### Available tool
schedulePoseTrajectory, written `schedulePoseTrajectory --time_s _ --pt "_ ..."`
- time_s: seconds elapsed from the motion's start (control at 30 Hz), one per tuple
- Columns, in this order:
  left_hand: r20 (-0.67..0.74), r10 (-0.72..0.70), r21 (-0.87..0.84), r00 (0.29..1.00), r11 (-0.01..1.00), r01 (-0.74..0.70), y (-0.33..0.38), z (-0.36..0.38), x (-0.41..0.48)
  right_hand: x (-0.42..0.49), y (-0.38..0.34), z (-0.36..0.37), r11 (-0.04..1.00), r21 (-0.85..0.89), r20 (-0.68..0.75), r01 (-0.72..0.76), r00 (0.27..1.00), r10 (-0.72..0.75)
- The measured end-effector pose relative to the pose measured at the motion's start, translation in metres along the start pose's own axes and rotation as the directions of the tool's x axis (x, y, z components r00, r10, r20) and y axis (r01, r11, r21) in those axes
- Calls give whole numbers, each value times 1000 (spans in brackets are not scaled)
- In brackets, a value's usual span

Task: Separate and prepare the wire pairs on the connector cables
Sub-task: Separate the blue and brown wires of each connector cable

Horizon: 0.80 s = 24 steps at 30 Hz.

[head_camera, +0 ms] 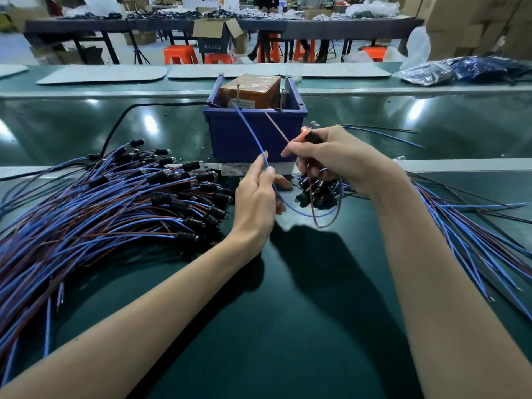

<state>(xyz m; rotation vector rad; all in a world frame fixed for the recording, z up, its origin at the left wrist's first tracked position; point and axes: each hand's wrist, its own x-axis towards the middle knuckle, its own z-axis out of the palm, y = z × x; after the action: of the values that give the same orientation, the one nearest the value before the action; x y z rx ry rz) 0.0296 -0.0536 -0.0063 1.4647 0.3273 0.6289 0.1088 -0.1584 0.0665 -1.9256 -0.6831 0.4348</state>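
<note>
Left hand (256, 197) pinches the blue wire (250, 133) between thumb and fingertips. The wire runs up to the foot of the left pin (238, 92) in the blue bin (253, 139); actual contact is too small to tell. Right hand (331, 159) grips a black connector (312, 136), with index and thumb also pinching the brown wire (275, 126), which reaches toward the right pin (282, 99). The bulb (304, 129) at the connector tip glows orange. Both wires loop down below the hands, just over the green counter (288, 326).

The bin sits mid-counter with a brown box (253, 89) inside and a black cord (115, 125) leaving it to the left. A big pile of cables (100, 214), blue and brown with black connectors, lies left of the left hand. A small cluster of connectors (313, 191) lies under the right hand. Loose cables (475, 240) fan out on the right.
</note>
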Motion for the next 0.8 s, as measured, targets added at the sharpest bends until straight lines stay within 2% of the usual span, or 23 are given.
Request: schedulePoseTrajectory --time_s 0.1,0.17,0.27,0.33,0.4,0.47,0.53,0.63,0.8 --pt "-6 35 -12 999 999 -35 1 0 0 -7 -5 -4 994 -108 146 -18 989 34" --pt "-23 57 -7 998 998 -57 1 -1 -1 -10 -7 -7 990 -134 181 -48 981 72" --pt "-58 84 31 995 996 -82 1 -2 -2 -13 -9 -16 957 -274 135 -93 982 134" --pt "-86 120 45 989 992 -117 -1 -3 -2 -14 -8 -28 856 -501 68 -131 979 190" --pt "-96 176 92 980 982 -167 -2 -4 -1 -16 -6 -40 750 -629 7 -205 963 269" --pt "-85 211 161 974 967 -195 -2 -5 -2 -16 -3 -50 750 -598 -94 -283 954 285" --pt "-48 211 235 976 952 -195 -3 -5 -2 -16 2 -59 796 -494 -265 -349 933 244" --pt "-23 148 324 989 937 -133 -4 -2 -3 -15 6 -67 882 -325 -516 -342 846 138" --pt "30 46 403 998 914 -54 2 2 -10 -14 -4 -60 874 -385 -647 -296 762 -27"
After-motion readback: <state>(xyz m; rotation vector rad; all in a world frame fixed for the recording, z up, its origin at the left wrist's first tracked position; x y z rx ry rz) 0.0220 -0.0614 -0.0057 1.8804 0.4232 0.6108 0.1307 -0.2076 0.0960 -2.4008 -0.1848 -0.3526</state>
